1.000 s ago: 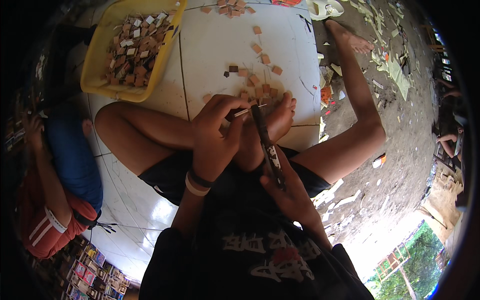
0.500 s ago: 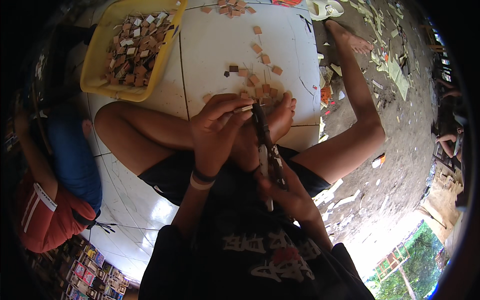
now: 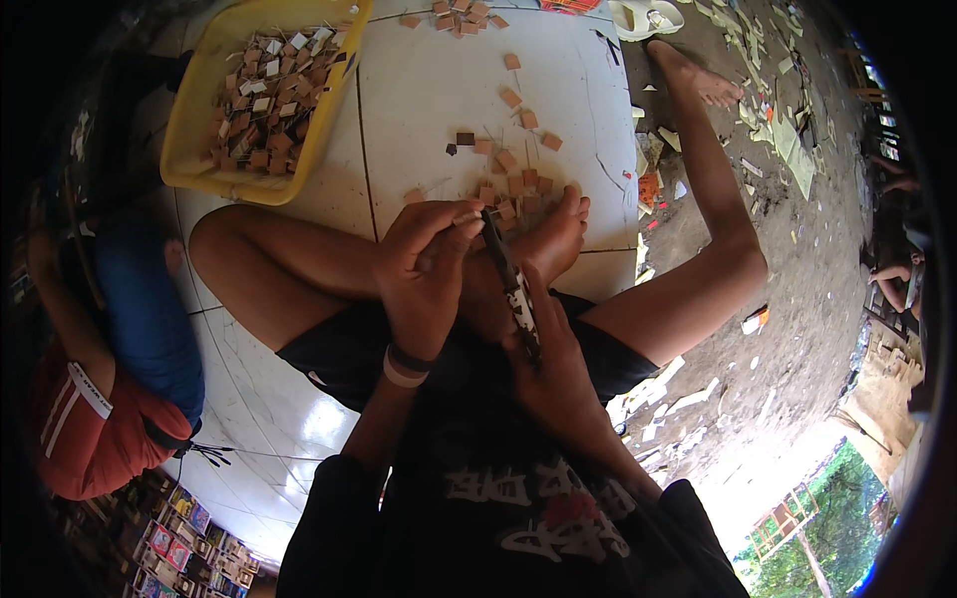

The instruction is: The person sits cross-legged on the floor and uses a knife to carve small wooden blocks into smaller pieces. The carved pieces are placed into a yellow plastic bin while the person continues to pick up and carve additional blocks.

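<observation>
My left hand (image 3: 424,264) is closed in a pinch, thumb against fingertips, on a small flat pale piece (image 3: 479,214) that mostly hides between them. Right at those fingertips is the tip of dark pliers (image 3: 506,264) with worn white patches. My right hand (image 3: 558,364) wraps round the handles of the pliers, which are pressed together and slant down toward my lap. Just beyond my hands, small brown square pieces with thin wire pins (image 3: 515,186) lie scattered on the white tiled floor (image 3: 429,110), close to my bare foot (image 3: 558,239).
A yellow plastic basket (image 3: 171,149) full of similar square pieces stands at the far left. A person in a red top (image 3: 100,419) sits at my left. To the right, bare ground (image 3: 698,259) is strewn with scraps; a white sandal (image 3: 646,18) lies at the far edge.
The pliers' handles have come together and the tool has shifted a little left. The small piece between my left fingertips shows less. My right hand has turned around the handles.
</observation>
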